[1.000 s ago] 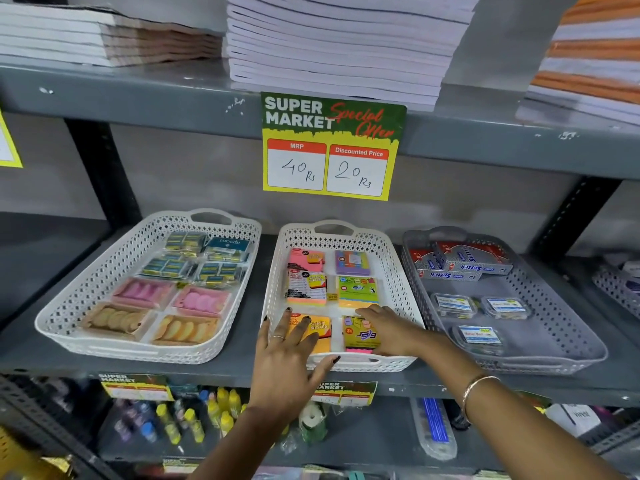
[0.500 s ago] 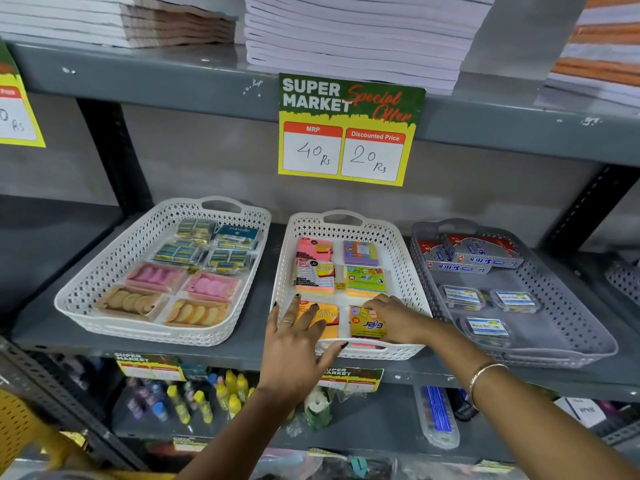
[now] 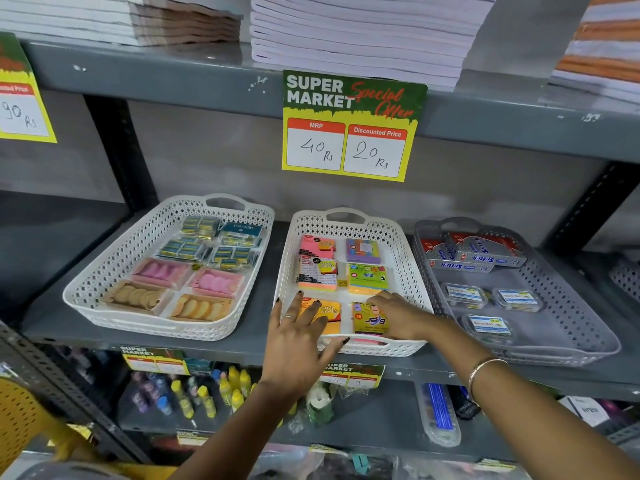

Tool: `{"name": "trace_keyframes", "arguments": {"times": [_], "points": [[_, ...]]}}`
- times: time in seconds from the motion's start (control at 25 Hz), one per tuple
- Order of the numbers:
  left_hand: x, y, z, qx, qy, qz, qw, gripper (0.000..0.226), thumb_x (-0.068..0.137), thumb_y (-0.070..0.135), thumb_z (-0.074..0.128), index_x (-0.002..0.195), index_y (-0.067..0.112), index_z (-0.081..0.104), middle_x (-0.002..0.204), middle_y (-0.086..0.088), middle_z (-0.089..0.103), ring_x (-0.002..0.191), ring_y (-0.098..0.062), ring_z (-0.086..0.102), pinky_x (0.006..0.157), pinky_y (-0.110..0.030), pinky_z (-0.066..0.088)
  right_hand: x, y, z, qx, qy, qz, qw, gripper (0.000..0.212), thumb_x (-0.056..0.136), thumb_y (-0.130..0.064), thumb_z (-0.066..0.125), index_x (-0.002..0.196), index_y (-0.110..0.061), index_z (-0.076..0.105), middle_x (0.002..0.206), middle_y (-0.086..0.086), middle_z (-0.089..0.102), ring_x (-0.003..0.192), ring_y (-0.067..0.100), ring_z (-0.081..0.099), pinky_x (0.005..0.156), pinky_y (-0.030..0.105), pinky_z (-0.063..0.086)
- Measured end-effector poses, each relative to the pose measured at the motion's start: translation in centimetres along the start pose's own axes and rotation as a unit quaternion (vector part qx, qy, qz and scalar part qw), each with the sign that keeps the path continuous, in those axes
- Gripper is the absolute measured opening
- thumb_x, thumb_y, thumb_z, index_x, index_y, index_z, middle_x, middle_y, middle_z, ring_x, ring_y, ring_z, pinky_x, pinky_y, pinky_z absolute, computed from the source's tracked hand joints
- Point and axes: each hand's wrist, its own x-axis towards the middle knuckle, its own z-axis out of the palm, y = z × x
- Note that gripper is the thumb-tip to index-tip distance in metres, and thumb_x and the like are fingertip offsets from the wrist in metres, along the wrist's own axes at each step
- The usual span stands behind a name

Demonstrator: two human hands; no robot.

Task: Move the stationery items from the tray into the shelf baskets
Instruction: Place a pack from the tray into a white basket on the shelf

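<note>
Middle white basket (image 3: 410, 261) on shelf holds six sticky-note packs in two columns. Left hand (image 3: 298, 341) released, fingers spread flat on near-left orange pack (image 3: 330, 311), thumb at the near rim. Right hand (image 3: 401, 317) bent over near-right yellow pack (image 3: 369, 322); grasping or only pressing, cannot tell. Left basket (image 3: 114, 258) and grey basket (image 3: 571, 306) also stocked. Source tray not identifiable, so the remainder is unknown; judged late stage, final aligning.

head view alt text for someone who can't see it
Two hands reach into the middle white basket on a grey shop shelf: the left hand rests spread on an orange sticky-note pack, the right hand touches a yellow pack. Another white basket sits left, a grey basket right.
</note>
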Motion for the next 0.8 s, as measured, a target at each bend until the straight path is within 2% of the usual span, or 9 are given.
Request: {"name": "trace_keyframes", "arguments": {"times": [0.12, 0.24, 0.36, 0.44, 0.48, 0.6, 0.68, 0.8], "points": [[0.2, 0.2, -0.3, 0.001, -0.005, 0.002, 1.000, 0.077, 0.088, 0.067, 0.007, 0.111, 0.023, 0.066, 0.133, -0.002, 0.055, 0.134, -0.026, 0.034, 0.107, -0.054, 0.021, -0.9, -0.6, -1.3, 0.008, -0.012, 0.005, 1.000, 0.089, 0.080, -0.020, 0.068, 0.148, -0.012, 0.012, 0.156, 0.009, 0.017, 0.143, 0.027, 0.018, 0.118, 0.034, 0.020], [-0.5, 0.1, -1.0, -0.023, 0.053, 0.001, 0.998, 0.077, 0.090, 0.067, 0.007, 0.135, 0.019, 0.047, 0.151, -0.005, 0.028, 0.141, -0.023, 0.010, 0.112, -0.051, 0.006, -1.9, -2.7, -4.4, 0.050, 0.036, -0.017, 0.998, 0.091, 0.076, -0.022, 0.071, 0.147, -0.018, 0.014, 0.157, 0.008, 0.017, 0.144, 0.026, 0.017, 0.117, 0.037, 0.024], [-3.4, -1.7, -2.0, -0.043, 0.107, -0.052, 0.992, 0.069, 0.093, 0.062, 0.020, 0.144, 0.016, 0.029, 0.156, -0.008, 0.012, 0.142, -0.025, 0.000, 0.111, -0.049, 0.000, -2.3, -7.9, -7.2, 0.050, 0.131, -0.106, 0.984, 0.069, 0.081, -0.016, 0.065, 0.142, -0.017, 0.032, 0.148, 0.010, 0.039, 0.135, 0.025, 0.038, 0.110, 0.036, 0.034], [-6.5, -4.2, -2.6, -0.022, 0.126, -0.112, 0.985, 0.069, 0.093, 0.059, 0.026, 0.145, 0.015, 0.024, 0.156, -0.009, 0.010, 0.142, -0.028, 0.001, 0.112, -0.047, 0.000, -2.3, -12.9, -7.8, 0.076, 0.191, -0.181, 0.962, 0.053, 0.081, -0.011, 0.062, 0.131, -0.019, 0.047, 0.127, 0.005, 0.059, 0.114, 0.023, 0.056, 0.099, 0.041, 0.045], [-8.4, -5.9, -2.8, -0.011, 0.130, -0.152, 0.980, 0.069, 0.093, 0.059, 0.027, 0.145, 0.014, 0.023, 0.155, -0.009, 0.011, 0.142, -0.029, 0.001, 0.112, -0.045, 0.000, -2.2, -15.9, -7.6, 0.096, 0.199, -0.219, 0.950, 0.048, 0.081, -0.010, 0.062, 0.127, -0.020, 0.051, 0.117, 0.000, 0.063, 0.105, 0.020, 0.060, 0.093, 0.042, 0.049], [-16.2, -11.4, -3.3, 0.026, 0.127, -0.288, 0.949, 0.068, 0.093, 0.056, 0.028, 0.145, 0.012, 0.026, 0.154, -0.012, 0.013, 0.142, -0.029, 0.002, 0.112, -0.042, -0.001, -1.0, -25.9, -4.5, 0.116, 0.153, -0.328, 0.925, 0.041, 0.081, -0.012, 0.061, 0.120, -0.023, 0.056, 0.106, -0.004, 0.063, 0.093, 0.017, 0.062, 0.084, 0.040, 0.052], [-21.8, -14.3, -3.0, 0.046, 0.107, -0.362, 0.925, 0.065, 0.094, 0.056, 0.026, 0.144, 0.014, 0.025, 0.154, -0.012, 0.015, 0.142, -0.028, 0.002, 0.112, -0.043, 0.000, 0.2, -31.3, -0.8, 0.114, 0.116, -0.375, 0.913, 0.039, 0.081, -0.014, 0.061, 0.119, -0.021, 0.056, 0.109, -0.001, 0.064, 0.093, 0.020, 0.063, 0.084, 0.041, 0.052], [-31.1, -17.6, -1.5, 0.068, 0.068, -0.473, 0.876, 0.067, 0.096, 0.060, 0.017, 0.145, 0.015, 0.022, 0.154, -0.012, 0.016, 0.141, -0.029, 0.003, 0.110, -0.047, 0.006, 2.9, -39.2, 7.9, 0.079, 0.016, -0.411, 0.908, 0.038, 0.084, -0.018, 0.061, 0.121, -0.020, 0.054, 0.116, 0.002, 0.064, 0.098, 0.023, 0.063, 0.084, 0.042, 0.052]]}}
